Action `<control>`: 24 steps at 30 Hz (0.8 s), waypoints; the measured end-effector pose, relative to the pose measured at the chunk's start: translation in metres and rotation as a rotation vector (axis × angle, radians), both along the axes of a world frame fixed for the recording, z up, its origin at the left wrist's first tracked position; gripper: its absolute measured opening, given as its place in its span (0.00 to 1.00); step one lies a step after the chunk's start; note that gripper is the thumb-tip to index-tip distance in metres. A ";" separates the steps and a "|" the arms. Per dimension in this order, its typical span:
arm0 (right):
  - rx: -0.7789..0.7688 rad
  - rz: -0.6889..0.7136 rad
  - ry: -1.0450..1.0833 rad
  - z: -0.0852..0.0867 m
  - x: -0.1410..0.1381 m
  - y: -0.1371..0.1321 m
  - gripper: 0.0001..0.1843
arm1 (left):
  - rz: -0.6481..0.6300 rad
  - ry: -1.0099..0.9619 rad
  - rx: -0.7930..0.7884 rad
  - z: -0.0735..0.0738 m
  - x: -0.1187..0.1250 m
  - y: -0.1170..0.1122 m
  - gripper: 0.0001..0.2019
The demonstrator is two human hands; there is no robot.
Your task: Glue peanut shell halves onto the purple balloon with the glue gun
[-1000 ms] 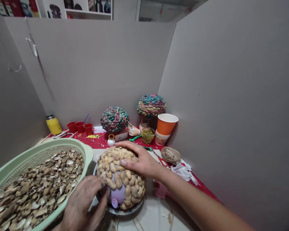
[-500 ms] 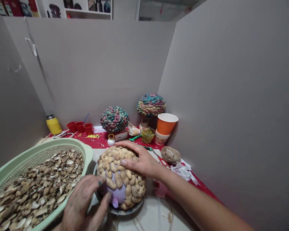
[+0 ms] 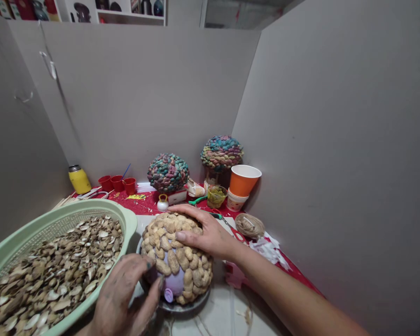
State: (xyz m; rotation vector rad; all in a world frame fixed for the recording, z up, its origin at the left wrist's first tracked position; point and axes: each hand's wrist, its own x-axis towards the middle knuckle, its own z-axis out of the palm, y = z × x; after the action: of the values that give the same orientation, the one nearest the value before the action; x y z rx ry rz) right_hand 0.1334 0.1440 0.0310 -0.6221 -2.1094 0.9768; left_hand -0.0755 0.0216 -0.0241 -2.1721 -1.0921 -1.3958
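A purple balloon (image 3: 175,283) covered with peanut shells (image 3: 173,261) sits in a shallow bowl (image 3: 187,307). Bare purple shows at its lower left, around the tied neck. My right hand (image 3: 205,233) lies over the top of the balloon and holds it, thumb on the near face, fingers over the far side. At the balloon's lower left is my left hand (image 3: 124,291), thumb and fingers apart, the tips at the bare patch; I see nothing between them. Left of the bowl stands a green colander (image 3: 130,224) full of empty shell halves (image 3: 61,266).
Two colourful shell-covered balls (image 3: 168,172) stand at the back. Orange and white paper cups (image 3: 244,181), twine (image 3: 249,226), scissors (image 3: 237,234) and white scraps (image 3: 268,251) lie along the right. Red cups (image 3: 117,183) and a yellow bottle (image 3: 79,179) stand back left. Grey panels (image 3: 143,93) enclose the table.
The whole view has shifted very slightly. Both hands keep their places on the balloon, with the left fingertips moved only a little.
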 end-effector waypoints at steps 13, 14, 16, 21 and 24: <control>-0.109 0.060 0.089 -0.007 0.008 0.005 0.35 | -0.015 -0.277 -0.314 0.005 0.003 -0.007 0.24; -0.122 0.099 0.119 -0.010 0.008 0.007 0.35 | -0.013 -0.286 -0.356 0.004 0.003 -0.006 0.24; -0.158 0.167 0.163 -0.018 0.006 0.013 0.36 | -0.010 -0.300 -0.426 0.002 0.003 -0.003 0.24; -0.185 0.166 0.124 -0.033 0.003 0.023 0.33 | -0.040 -0.296 -0.609 -0.001 0.006 0.008 0.24; -0.133 0.080 0.071 -0.027 0.008 0.017 0.28 | -0.058 -0.332 -0.660 -0.001 0.009 0.014 0.22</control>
State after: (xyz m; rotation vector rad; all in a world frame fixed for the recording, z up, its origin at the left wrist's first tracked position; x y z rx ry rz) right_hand 0.1413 0.1607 0.0044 -0.5633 -2.0324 1.1749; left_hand -0.0668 0.0351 -0.0252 -2.4573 -1.8382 -1.6285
